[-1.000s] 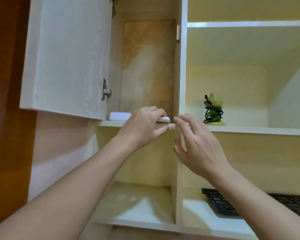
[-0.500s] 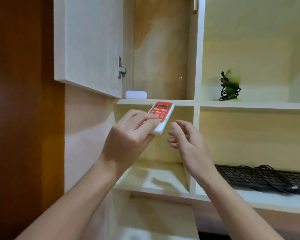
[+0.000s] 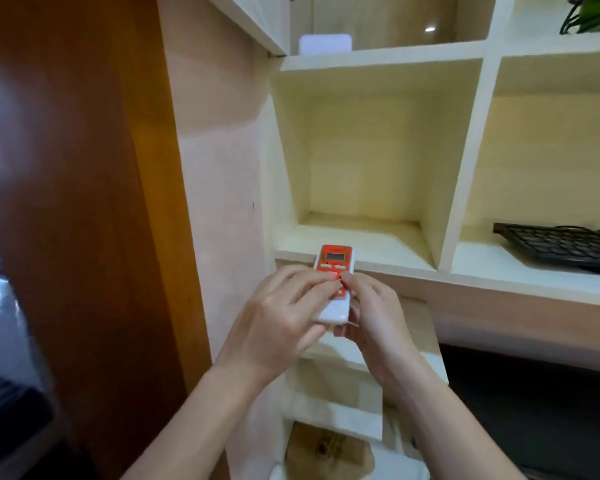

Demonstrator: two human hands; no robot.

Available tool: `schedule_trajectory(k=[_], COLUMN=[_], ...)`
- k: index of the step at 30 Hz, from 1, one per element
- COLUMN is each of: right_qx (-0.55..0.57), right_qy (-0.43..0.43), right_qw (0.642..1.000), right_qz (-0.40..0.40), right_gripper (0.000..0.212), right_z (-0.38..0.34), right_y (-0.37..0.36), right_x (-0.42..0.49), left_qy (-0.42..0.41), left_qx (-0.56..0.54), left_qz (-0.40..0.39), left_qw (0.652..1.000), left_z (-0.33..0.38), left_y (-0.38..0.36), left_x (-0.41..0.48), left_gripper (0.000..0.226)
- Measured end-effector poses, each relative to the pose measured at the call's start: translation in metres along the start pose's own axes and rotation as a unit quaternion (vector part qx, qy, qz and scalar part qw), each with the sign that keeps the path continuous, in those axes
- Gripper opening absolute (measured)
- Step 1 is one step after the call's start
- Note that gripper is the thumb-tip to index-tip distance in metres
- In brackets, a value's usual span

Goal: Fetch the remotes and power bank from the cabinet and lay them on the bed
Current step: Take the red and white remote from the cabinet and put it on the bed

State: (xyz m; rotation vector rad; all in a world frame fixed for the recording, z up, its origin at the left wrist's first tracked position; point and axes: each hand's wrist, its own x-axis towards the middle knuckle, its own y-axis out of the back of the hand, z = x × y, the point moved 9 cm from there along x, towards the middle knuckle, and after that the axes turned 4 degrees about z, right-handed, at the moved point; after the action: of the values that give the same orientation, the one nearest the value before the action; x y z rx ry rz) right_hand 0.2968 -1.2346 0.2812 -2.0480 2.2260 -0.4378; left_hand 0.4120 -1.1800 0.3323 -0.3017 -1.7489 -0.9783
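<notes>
Remote (image 3: pixel 334 271), red-faced, sits gripped between your left hand (image 3: pixel 284 323) and right hand (image 3: pixel 371 317); your fingers hide its lower buttons, blurring any labels.

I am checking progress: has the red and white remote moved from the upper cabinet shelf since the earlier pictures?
Yes. The red and white remote has come down off the upper shelf, where the white block still lies, and both hands now hold it before the lower shelf edge.

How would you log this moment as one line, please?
remote: held by both hands | left hand | right hand | white block: on shelf
</notes>
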Motion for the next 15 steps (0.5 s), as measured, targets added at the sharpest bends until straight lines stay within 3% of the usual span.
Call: schedule_trajectory(k=[2,4,6,8,10,15], right_qx=[-0.018,-0.037,-0.048,-0.047,-0.042,-0.054], right_qy=[-0.012,-0.021,-0.033,-0.046,-0.059,-0.101], right_qw=[1.0,0.999,0.998,0.998,0.997,0.993], right_qz=[0.005,0.003,0.0,-0.006,-0.011,0.002], right_gripper=[0.023,0.021,0.019,0.02,0.022,0.022], right_z=[0.021,0.04,0.06,0.078,0.096,0.136], right_y=[0.01,0.019,0.027,0.034,0.042,0.074], right_x=[-0.006,-0.016,-0.026,-0.039,-0.051,-0.07], left_qy=[0.122,0.27,0.419,0.54,0.598,0.658], left_qx=[-0.085,-0.161,-0.231,-0.323,-0.383,-0.414], left_qz=[-0.031,-0.012,0.034,0.054,0.043,0.042], left_qw=[0.988,0.949,0.877,0.775,0.702,0.627], left_z=[-0.012,-0.021,-0.028,-0.024,-0.009,0.032], left_y=[-0.007,-0.014,-0.026,-0.052,-0.077,-0.114], left_x=[-0.028,-0.063,-0.097,-0.128,-0.147,-0.177], left_gripper=[0.056,0.056,0.048,0.041,0.032,0.01])
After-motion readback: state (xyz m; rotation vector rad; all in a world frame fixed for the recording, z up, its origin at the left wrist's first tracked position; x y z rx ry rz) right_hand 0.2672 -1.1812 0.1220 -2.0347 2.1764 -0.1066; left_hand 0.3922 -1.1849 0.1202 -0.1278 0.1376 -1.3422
